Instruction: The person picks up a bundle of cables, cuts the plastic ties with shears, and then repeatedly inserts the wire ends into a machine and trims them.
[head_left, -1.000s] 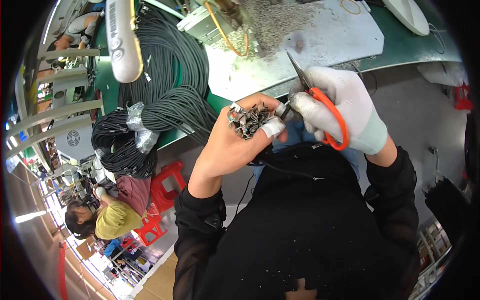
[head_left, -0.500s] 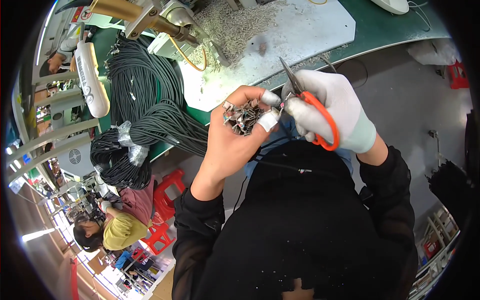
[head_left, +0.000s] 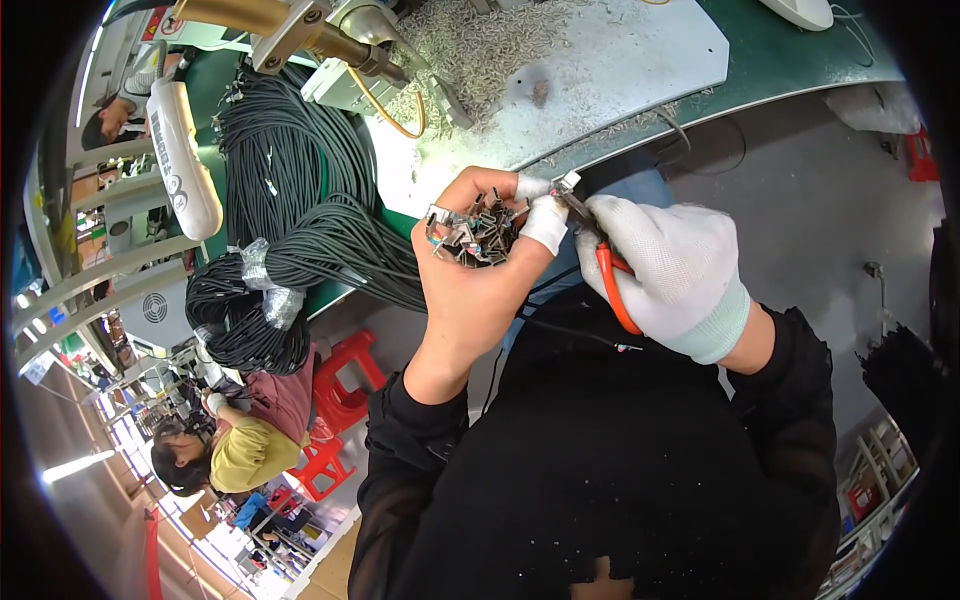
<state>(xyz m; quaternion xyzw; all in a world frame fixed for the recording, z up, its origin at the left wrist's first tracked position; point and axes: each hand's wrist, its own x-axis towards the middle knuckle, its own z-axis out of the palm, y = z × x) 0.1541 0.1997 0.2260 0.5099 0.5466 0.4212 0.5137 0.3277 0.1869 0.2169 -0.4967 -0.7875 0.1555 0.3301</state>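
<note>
A bunch of metal plugs [head_left: 482, 235] in your left hand [head_left: 472, 300], at the centre of the frame
Your taped left thumb and forefinger pinch near one white plug [head_left: 571, 180] beside the bunch, while your gloved right hand [head_left: 685, 270], right of centre, grips orange-handled scissors [head_left: 609, 275] whose blades reach that plug; black cables [head_left: 290, 150] lie coiled at upper left, and a machine [head_left: 372, 58] stands on the green table [head_left: 800, 62] along the top
</note>
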